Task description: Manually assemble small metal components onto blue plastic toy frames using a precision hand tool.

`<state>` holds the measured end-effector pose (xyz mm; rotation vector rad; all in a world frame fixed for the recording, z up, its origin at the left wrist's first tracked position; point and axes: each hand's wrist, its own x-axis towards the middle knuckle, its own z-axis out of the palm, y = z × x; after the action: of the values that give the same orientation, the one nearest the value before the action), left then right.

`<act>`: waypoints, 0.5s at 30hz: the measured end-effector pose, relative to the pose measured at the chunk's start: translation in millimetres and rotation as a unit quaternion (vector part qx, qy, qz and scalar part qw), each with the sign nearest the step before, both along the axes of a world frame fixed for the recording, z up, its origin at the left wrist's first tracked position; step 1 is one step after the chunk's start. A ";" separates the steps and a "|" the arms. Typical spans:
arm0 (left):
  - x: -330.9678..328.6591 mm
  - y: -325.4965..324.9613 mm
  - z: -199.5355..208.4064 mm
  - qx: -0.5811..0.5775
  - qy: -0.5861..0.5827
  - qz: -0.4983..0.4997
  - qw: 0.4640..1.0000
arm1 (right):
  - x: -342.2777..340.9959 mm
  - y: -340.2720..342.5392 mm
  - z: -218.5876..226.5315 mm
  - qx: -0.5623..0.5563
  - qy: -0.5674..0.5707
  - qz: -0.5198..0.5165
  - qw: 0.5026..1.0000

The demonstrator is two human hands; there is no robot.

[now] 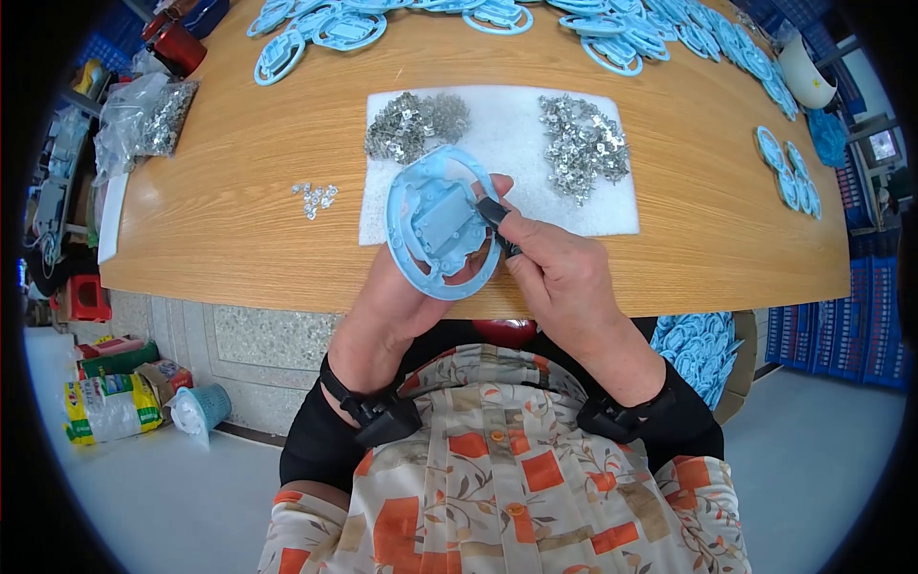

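A light-blue plastic toy steering wheel part, round with a ribbed centre, is held up over the table's near edge. My left hand grips it from behind and below; most of its fingers are hidden by the part, and some tips show past its right side. My right hand is closed around a small black tool, whose end meets the right side of the part's centre. Beyond them lies a white foam sheet with piles of small metal pieces at left and more metal pieces at right.
A few loose metal pieces lie left of the foam. Many blue wheel parts line the table's far side. A plastic bag of metal pieces sits at left. A box of blue parts stands below the table at right.
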<state>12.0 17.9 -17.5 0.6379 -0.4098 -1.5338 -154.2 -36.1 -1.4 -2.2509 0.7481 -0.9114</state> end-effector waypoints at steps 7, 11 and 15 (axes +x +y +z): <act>-1.5 -0.9 -2.3 -0.013 -0.042 -0.027 0.999 | -6.3 -3.8 -4.0 -0.080 0.061 0.015 0.995; -2.0 -1.4 -5.0 -0.012 0.004 -0.017 1.000 | -8.3 -8.4 -5.8 -0.144 0.078 0.026 0.986; -2.6 -2.3 -3.7 -0.025 0.002 -0.015 1.000 | -10.1 -12.1 -7.7 -0.165 0.076 0.033 0.983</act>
<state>9.4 15.5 -21.3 0.5922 -0.4544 -1.5494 -164.4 -48.2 -9.1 -2.6445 0.6186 -0.8931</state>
